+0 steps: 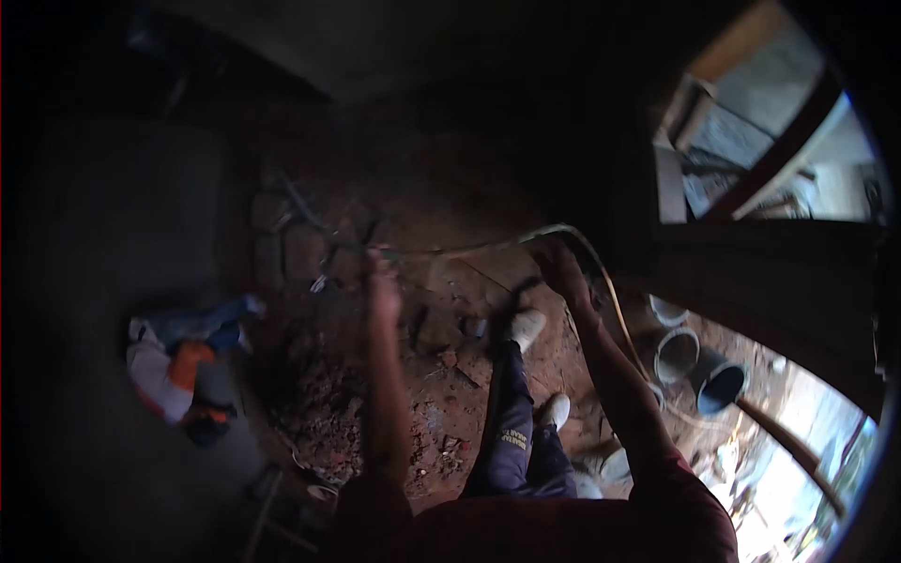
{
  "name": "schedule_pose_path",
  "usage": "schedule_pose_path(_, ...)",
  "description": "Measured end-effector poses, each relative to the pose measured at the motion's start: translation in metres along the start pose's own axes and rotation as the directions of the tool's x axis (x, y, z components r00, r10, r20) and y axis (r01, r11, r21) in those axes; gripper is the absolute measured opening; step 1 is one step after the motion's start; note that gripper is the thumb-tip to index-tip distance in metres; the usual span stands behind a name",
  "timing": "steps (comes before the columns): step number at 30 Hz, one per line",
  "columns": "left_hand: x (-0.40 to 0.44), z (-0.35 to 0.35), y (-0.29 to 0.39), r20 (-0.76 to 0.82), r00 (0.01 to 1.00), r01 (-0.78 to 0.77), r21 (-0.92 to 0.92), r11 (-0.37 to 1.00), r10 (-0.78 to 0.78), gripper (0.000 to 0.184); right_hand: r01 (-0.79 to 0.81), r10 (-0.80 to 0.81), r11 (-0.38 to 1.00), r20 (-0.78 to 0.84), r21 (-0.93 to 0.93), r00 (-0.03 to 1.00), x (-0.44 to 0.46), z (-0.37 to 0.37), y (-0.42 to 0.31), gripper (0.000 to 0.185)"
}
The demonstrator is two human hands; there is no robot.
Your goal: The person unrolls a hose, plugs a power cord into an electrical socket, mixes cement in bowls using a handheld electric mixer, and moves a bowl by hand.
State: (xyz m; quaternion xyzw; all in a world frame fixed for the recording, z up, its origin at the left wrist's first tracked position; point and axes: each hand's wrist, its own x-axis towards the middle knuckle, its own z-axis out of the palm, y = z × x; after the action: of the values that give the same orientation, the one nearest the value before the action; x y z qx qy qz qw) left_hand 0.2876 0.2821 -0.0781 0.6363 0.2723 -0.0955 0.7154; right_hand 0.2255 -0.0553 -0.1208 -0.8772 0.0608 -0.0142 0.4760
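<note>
A thin, pale hose [615, 298] runs across the dim room in front of me. My left hand [382, 274], somewhat blurred, is closed around it near the middle of the view. From there one end trails up and left into shadow. My right hand [561, 266] grips the same hose at the fingertips, though its fingers are dark and partly hidden. Beyond that hand the hose bends over and drops toward the buckets at the right. The stretch between my hands hangs nearly level above the ground.
Broken, reddish rubble [427, 422] covers the dirt floor around my shoes [527, 327]. Several buckets [677, 355] stand to the right, by a bright opening and a wooden pole [788, 446]. Crumpled clothes [178, 366] lie at the left. Stone blocks [269, 255] sit ahead.
</note>
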Motion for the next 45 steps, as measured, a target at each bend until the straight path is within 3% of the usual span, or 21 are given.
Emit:
schedule_pose_path(2,-0.002,0.035,-0.041,-0.152,0.958,-0.234,0.083,0.969,0.245,0.051,0.070,-0.066,0.997,0.151,-0.024,0.986,0.053,0.038,-0.059,0.041)
schedule_pose_path(3,-0.001,0.048,-0.056,-0.279,0.943,-0.121,0.224,0.967,0.183,0.046,0.101,-0.080,0.993,0.273,-0.063,0.959,0.077,0.057,-0.088,0.045)
schedule_pose_path(4,-0.006,0.064,-0.058,-0.140,0.867,-0.386,0.419,0.822,0.479,0.037,0.156,-0.134,0.987,0.305,-0.049,0.943,0.092,0.071,-0.123,0.045)
schedule_pose_path(7,-0.040,0.097,-0.074,-0.279,0.893,-0.255,0.330,0.909,0.352,0.025,0.243,-0.125,0.952,0.487,-0.188,0.864,0.105,0.113,-0.192,0.056)
schedule_pose_path(9,-0.070,0.114,-0.078,-0.224,0.954,-0.218,-0.052,0.975,0.201,0.028,0.119,0.064,0.963,0.639,-0.240,0.767,0.107,0.157,-0.193,0.070)
schedule_pose_path(10,-0.033,0.091,-0.186,0.157,0.958,-0.280,0.343,0.896,0.240,0.024,0.098,0.099,0.963,0.668,-0.251,0.738,0.108,0.177,-0.187,0.078)
schedule_pose_path(11,-0.066,0.109,-0.162,-0.003,0.971,-0.235,0.155,0.960,0.238,0.026,0.032,0.122,0.976,0.668,-0.214,0.734,0.106,0.194,-0.179,0.079)
schedule_pose_path(14,-0.124,0.140,-0.157,-0.024,0.976,-0.218,0.008,0.976,0.218,0.031,-0.089,0.191,0.968,0.455,-0.235,0.870,0.078,0.207,-0.150,0.044)
schedule_pose_path(16,-0.150,0.145,-0.161,0.019,0.979,-0.203,-0.034,0.979,0.204,0.034,0.053,0.047,0.978,0.457,-0.202,0.888,0.059,0.185,-0.124,0.035)
schedule_pose_path(19,-0.169,0.137,-0.172,0.136,0.978,-0.142,-0.124,0.982,0.159,0.040,-0.073,0.132,0.989,0.529,-0.131,0.838,0.032,0.103,-0.136,0.027)
schedule_pose_path(20,-0.175,0.130,-0.167,0.225,0.973,0.006,-0.219,0.976,0.044,0.051,-0.057,0.079,0.997,0.517,-0.058,0.853,0.022,0.080,-0.136,0.026)
schedule_pose_path(22,-0.157,0.091,-0.198,0.281,0.923,0.280,-0.022,0.960,-0.263,0.024,0.069,-0.042,0.996,0.384,-0.056,0.922,0.001,0.036,-0.116,0.029)
schedule_pose_path(23,-0.149,0.077,-0.150,0.219,0.955,0.246,-0.207,0.947,-0.200,0.012,0.192,-0.160,0.980,0.359,-0.053,0.920,0.000,0.009,-0.116,0.029)
schedule_pose_path(24,-0.128,0.065,-0.179,0.074,0.980,0.195,-0.190,0.962,-0.184,0.022,0.342,-0.224,0.889,0.363,-0.304,0.904,-0.001,-0.016,-0.105,0.029)
schedule_pose_path(25,-0.118,0.043,-0.116,0.036,0.869,0.488,0.105,0.866,-0.494,0.045,0.158,-0.083,0.969,0.353,-0.189,0.932,0.002,-0.035,-0.102,0.029)
schedule_pose_path(28,-0.056,0.014,-0.095,0.051,0.896,0.442,-0.203,0.874,-0.441,0.073,0.118,-0.090,0.990,0.295,-0.077,0.951,0.007,-0.084,-0.112,0.031)
schedule_pose_path(30,-0.034,0.011,-0.048,0.025,0.911,0.401,-0.287,0.870,-0.412,0.071,0.110,-0.098,0.989,0.126,-0.096,0.987,0.007,-0.106,-0.117,0.033)
schedule_pose_path(35,-0.015,0.023,0.027,-0.038,0.949,0.294,-0.258,0.920,-0.314,0.065,-0.083,0.087,0.996,0.168,-0.029,0.982,0.014,-0.151,-0.127,0.029)
schedule_pose_path(37,-0.018,0.027,0.041,-0.027,0.954,0.283,-0.257,0.924,-0.299,0.065,-0.364,0.327,0.823,0.160,0.436,0.931,0.015,-0.165,-0.131,0.033)
schedule_pose_path(39,-0.009,0.032,0.059,-0.009,0.961,0.264,-0.247,0.932,-0.275,0.064,-0.173,0.168,0.870,0.054,0.461,0.984,0.029,-0.174,-0.105,0.026)
schedule_pose_path(45,0.035,0.044,0.077,0.065,0.934,0.354,-0.294,0.888,-0.351,0.062,-0.220,0.367,0.764,-0.129,0.607,0.921,0.069,-0.217,-0.120,0.008)
